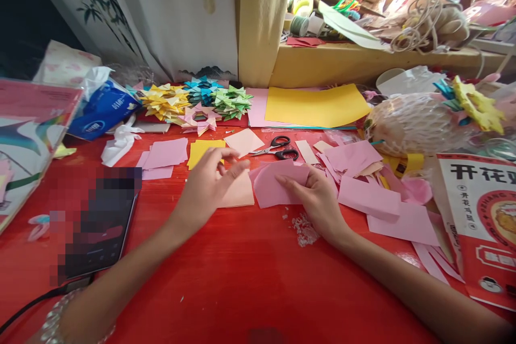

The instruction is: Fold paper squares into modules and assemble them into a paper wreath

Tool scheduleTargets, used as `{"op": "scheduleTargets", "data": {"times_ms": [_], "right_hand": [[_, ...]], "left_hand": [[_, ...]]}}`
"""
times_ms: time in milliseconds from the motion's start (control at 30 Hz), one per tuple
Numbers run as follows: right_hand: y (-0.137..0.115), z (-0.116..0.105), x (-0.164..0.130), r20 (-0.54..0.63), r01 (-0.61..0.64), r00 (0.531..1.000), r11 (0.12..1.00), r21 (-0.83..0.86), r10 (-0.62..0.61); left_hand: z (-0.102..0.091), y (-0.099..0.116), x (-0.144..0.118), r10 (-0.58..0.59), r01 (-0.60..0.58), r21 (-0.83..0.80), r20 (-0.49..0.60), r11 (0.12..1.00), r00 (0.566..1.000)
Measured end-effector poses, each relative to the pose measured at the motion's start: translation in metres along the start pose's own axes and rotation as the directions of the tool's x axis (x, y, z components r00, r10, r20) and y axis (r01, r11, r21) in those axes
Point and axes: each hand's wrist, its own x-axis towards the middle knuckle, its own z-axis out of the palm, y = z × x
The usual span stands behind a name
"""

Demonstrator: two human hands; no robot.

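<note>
My right hand [324,201] pinches a pink sheet of paper [278,185] between thumb and fingers, just above the red table. My left hand [207,183] hovers to the left of it, thumb and forefinger apart, with no paper visible between them. Under and beside my left hand lie peach paper squares [237,193], partly covered by it. Behind that hand are a yellow paper square [201,151] and another peach square [244,142]. Black-handled scissors [278,148] lie partly open beyond the pink sheet.
Pink paper pieces [371,199] are scattered at right, with pink squares [165,154] at left. Folded paper stars [165,102] stand at the back beside a large yellow sheet [316,105]. A phone [105,226] with a cable lies left; a printed bag [484,215] lies right.
</note>
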Motion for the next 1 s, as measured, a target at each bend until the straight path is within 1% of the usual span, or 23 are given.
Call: {"op": "scheduleTargets", "data": {"times_ms": [67, 133, 167, 267, 400, 467, 567, 667, 767, 900, 1000], "right_hand": [[-0.001, 0.002, -0.002, 0.02, -0.035, 0.999, 0.999, 0.009, 0.035], [-0.002, 0.004, -0.004, 0.043, -0.062, 0.997, 0.998, 0.025, 0.061], [-0.002, 0.004, -0.004, 0.053, -0.071, 0.996, 0.997, 0.036, 0.069], [-0.004, 0.004, -0.004, 0.102, -0.083, 0.992, 0.993, 0.087, 0.074], [-0.003, 0.003, 0.0, 0.207, -0.138, 0.973, 0.973, 0.186, 0.099], [-0.001, 0.002, 0.002, 0.238, -0.171, 0.964, 0.96, 0.22, 0.117], [0.002, 0.001, 0.003, 0.216, -0.179, 0.967, 0.962, 0.208, 0.133], [0.003, 0.0, 0.002, 0.208, -0.182, 0.968, 0.965, 0.188, 0.142], [0.002, 0.001, 0.002, 0.236, -0.184, 0.963, 0.96, 0.209, 0.133], [0.002, 0.001, 0.003, 0.222, -0.192, 0.966, 0.947, 0.257, 0.136], [0.002, 0.001, 0.003, 0.23, -0.178, 0.965, 0.955, 0.237, 0.123]], "left_hand": [[0.008, 0.004, -0.007, -0.022, 0.038, -0.136, 0.122, 0.99, 0.992], [0.015, 0.005, -0.012, -0.058, 0.088, -0.174, 0.172, 0.981, 0.983], [0.017, 0.004, -0.013, -0.071, 0.103, -0.174, 0.177, 0.979, 0.982], [0.018, 0.0, -0.012, -0.093, 0.118, -0.179, 0.142, 0.977, 0.986], [0.014, -0.003, -0.007, -0.134, 0.156, -0.272, 0.097, 0.95, 0.986], [0.014, -0.005, -0.006, -0.151, 0.169, -0.308, 0.083, 0.936, 0.985], [0.017, -0.006, -0.006, -0.164, 0.174, -0.354, 0.058, 0.919, 0.985], [0.019, -0.005, -0.008, -0.164, 0.183, -0.392, 0.082, 0.901, 0.983], [0.019, -0.005, -0.009, -0.166, 0.186, -0.391, 0.087, 0.901, 0.982], [0.015, -0.008, -0.006, -0.179, 0.191, -0.403, 0.066, 0.895, 0.982], [0.014, -0.012, -0.004, -0.175, 0.187, -0.399, 0.066, 0.898, 0.982]]}}
